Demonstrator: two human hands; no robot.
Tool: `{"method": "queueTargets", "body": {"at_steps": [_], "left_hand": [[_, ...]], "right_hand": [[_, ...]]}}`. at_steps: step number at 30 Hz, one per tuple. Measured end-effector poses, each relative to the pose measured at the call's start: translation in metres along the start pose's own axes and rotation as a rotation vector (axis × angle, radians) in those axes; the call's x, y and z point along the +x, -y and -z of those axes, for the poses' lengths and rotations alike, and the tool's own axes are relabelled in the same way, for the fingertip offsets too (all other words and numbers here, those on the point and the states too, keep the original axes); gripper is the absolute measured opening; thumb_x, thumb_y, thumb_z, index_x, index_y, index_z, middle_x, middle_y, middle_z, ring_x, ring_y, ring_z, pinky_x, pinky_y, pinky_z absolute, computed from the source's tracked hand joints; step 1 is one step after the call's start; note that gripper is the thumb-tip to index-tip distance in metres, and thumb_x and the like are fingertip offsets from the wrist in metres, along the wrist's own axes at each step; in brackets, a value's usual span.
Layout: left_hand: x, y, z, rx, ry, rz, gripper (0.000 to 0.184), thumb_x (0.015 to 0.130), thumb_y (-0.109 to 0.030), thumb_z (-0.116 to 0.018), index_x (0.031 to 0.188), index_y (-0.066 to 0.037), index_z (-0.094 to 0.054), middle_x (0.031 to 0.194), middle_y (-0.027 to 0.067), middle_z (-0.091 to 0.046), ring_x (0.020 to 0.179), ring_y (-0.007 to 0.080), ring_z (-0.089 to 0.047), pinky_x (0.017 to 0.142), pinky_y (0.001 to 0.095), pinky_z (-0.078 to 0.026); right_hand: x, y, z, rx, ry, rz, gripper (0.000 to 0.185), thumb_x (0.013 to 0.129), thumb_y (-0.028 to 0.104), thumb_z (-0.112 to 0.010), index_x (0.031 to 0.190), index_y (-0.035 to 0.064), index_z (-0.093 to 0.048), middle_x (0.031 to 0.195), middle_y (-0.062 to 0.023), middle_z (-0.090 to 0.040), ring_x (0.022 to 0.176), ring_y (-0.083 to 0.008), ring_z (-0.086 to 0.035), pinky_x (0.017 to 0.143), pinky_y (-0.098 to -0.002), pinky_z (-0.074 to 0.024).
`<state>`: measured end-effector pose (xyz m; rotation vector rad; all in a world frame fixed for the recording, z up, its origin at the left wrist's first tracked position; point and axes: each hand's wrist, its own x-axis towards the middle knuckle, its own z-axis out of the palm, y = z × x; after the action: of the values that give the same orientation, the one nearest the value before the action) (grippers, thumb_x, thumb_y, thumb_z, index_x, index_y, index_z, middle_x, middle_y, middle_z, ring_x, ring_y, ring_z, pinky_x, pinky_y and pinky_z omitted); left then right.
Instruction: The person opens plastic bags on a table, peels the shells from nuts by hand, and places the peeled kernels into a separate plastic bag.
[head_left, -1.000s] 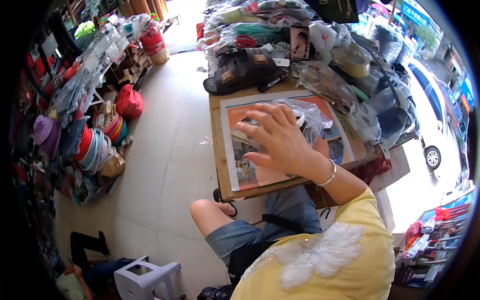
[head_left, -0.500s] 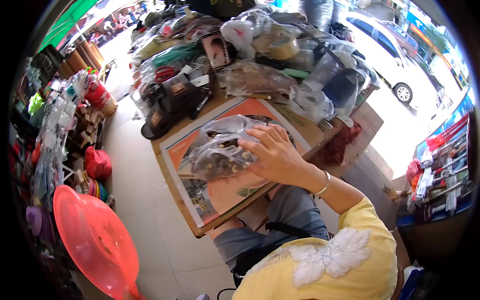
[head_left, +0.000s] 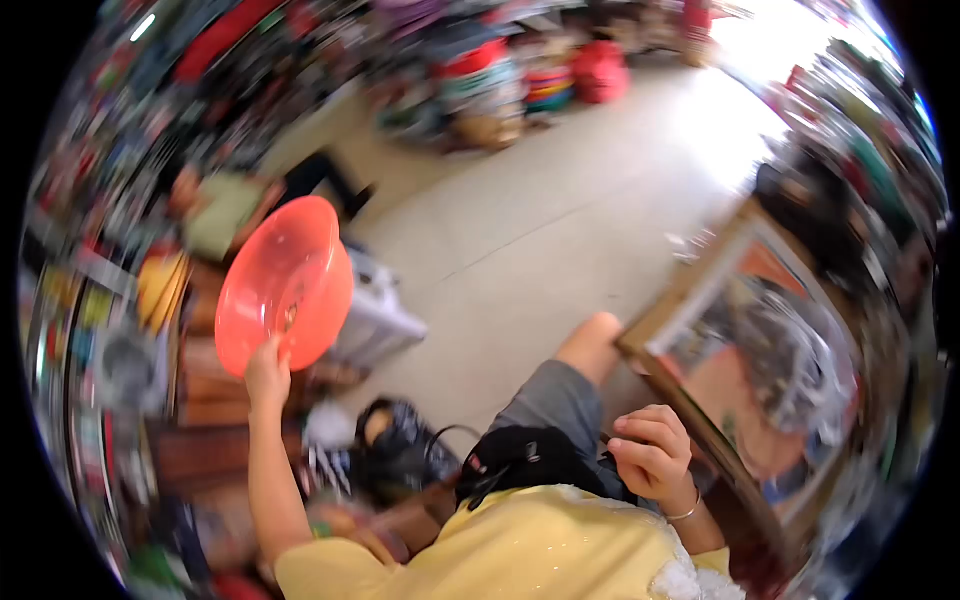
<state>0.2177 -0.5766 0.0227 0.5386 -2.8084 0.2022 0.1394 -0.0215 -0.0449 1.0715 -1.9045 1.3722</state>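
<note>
My left hand [head_left: 268,374], with the arm stretched out to the left, grips the near rim of a translucent red-orange plastic basin [head_left: 325,265]. The basin is tilted, and a few small brownish bits show inside it. At my waist, my right hand [head_left: 655,452] hovers beside the black waist bag [head_left: 520,460]; its fingers are loosely bent and apart, with nothing visible in them. A clear plastic bag [head_left: 790,350] of small dark pieces lies on the printed sheet on the low table [head_left: 650,330], apart from my right hand.
Behind the basin, a person [head_left: 225,215] in a light green top is blurred. A whitish box-like thing [head_left: 375,315] stands beside the basin. A black plastic bag [head_left: 400,445] sits near my left side. Stacked goods [head_left: 480,90] and a red bag [head_left: 600,72] line the far floor edge.
The view has swung left. My right hand has left the plastic bag and come back to my waist. My left hand now shows fully, holding the basin out to the left.
</note>
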Motion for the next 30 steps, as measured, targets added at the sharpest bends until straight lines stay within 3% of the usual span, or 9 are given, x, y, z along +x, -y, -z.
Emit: {"method": "queueTargets", "body": {"at_steps": [4,9,13,15,23,24,25,26,30], "left_hand": [[-0.15,0.106,0.055,0.237,-0.124,0.329,0.034,0.087,-0.016,-0.065,0.118,-0.005,-0.061,0.099,0.0223,-0.067,0.094,0.0421,-0.063,0.08,0.0492,-0.05],[-0.307,0.15,0.124,0.473,0.091,0.943,0.045,0.086,-0.017,-0.065,0.129,-0.008,-0.054,0.107,0.0209,-0.066,0.099,0.0407,-0.063,0.081,0.0494,-0.051],[-0.424,0.195,0.115,0.533,-0.034,1.047,0.042,0.085,-0.016,-0.063,0.126,-0.01,-0.054,0.109,0.0198,-0.066,0.1,0.0408,-0.063,0.081,0.0511,-0.051],[-0.451,0.209,0.11,0.502,0.194,1.327,0.037,0.085,-0.017,-0.061,0.122,-0.012,-0.053,0.108,0.0193,-0.066,0.101,0.0401,-0.063,0.082,0.0529,-0.051],[-0.553,0.27,0.014,0.549,0.158,1.314,0.031,0.088,-0.024,-0.058,0.117,-0.014,-0.056,0.092,0.0175,-0.068,0.088,0.0399,-0.067,0.071,0.0519,-0.054],[-0.572,0.277,-0.002,0.735,0.077,1.125,0.027,0.09,-0.028,-0.055,0.115,-0.015,-0.059,0.086,0.0149,-0.068,0.081,0.0351,-0.068,0.065,0.0485,-0.054],[-0.594,0.301,-0.026,1.504,-0.216,0.554,0.027,0.093,-0.028,-0.053,0.115,-0.015,-0.062,0.086,0.0099,-0.067,0.073,0.0293,-0.066,0.06,0.0427,-0.053],[-0.618,0.313,-0.037,1.078,0.038,0.905,0.031,0.093,-0.024,-0.052,0.12,-0.011,-0.061,0.094,0.0083,-0.067,0.075,0.0264,-0.063,0.061,0.0383,-0.052],[-0.57,0.322,-0.041,0.99,0.009,0.834,0.05,0.093,-0.034,-0.056,0.132,-0.003,-0.055,0.12,0.0125,-0.062,0.106,0.0285,-0.063,0.087,0.0419,-0.053]], "right_hand": [[-0.011,-0.008,-0.033,0.235,0.174,-0.103,0.024,0.07,-0.008,-0.065,0.091,0.003,-0.066,0.092,-0.0137,-0.066,0.077,-0.0297,-0.062,0.066,-0.0368,-0.0508],[-0.039,-0.019,-0.061,0.361,0.241,-0.395,0.021,0.079,-0.014,-0.057,0.095,-0.0023,-0.064,0.095,-0.0162,-0.064,0.085,-0.026,-0.061,0.078,-0.0325,-0.0497],[-0.039,-0.036,-0.082,0.334,0.316,-0.483,0.019,0.083,-0.012,-0.056,0.097,-0.0027,-0.065,0.096,-0.0139,-0.064,0.087,-0.0216,-0.061,0.079,-0.031,-0.0496],[-0.035,-0.042,-0.099,0.306,0.36,-0.49,0.018,0.085,-0.011,-0.056,0.098,-0.0026,-0.065,0.096,-0.0129,-0.064,0.087,-0.0201,-0.061,0.079,-0.0301,-0.0494],[0.011,-0.03,-0.147,0.212,0.382,-0.461,0.018,0.086,-0.01,-0.056,0.1,-0.0025,-0.065,0.097,-0.0113,-0.063,0.085,-0.0187,-0.06,0.076,-0.0282,-0.0483],[0.016,-0.028,-0.148,0.197,0.426,-0.406,0.017,0.085,-0.009,-0.057,0.099,-0.0026,-0.065,0.096,-0.0123,-0.064,0.085,-0.0197,-0.06,0.076,-0.0289,-0.0486],[0.02,-0.025,-0.145,0.162,0.456,-0.359,0.016,0.084,-0.009,-0.059,0.098,-0.0026,-0.065,0.095,-0.0132,-0.065,0.085,-0.0206,-0.061,0.076,-0.0295,-0.049],[0.024,-0.02,-0.14,0.119,0.474,-0.358,0.017,0.082,-0.009,-0.06,0.097,-0.0024,-0.066,0.095,-0.0136,-0.066,0.084,-0.022,-0.062,0.075,-0.0301,-0.0495],[0.042,-0.003,-0.107,-0.007,0.455,-0.222,0.02,0.077,-0.008,-0.064,0.095,0.0008,-0.068,0.095,-0.0144,-0.065,0.079,-0.0253,-0.063,0.07,-0.0317,-0.0499]]}}
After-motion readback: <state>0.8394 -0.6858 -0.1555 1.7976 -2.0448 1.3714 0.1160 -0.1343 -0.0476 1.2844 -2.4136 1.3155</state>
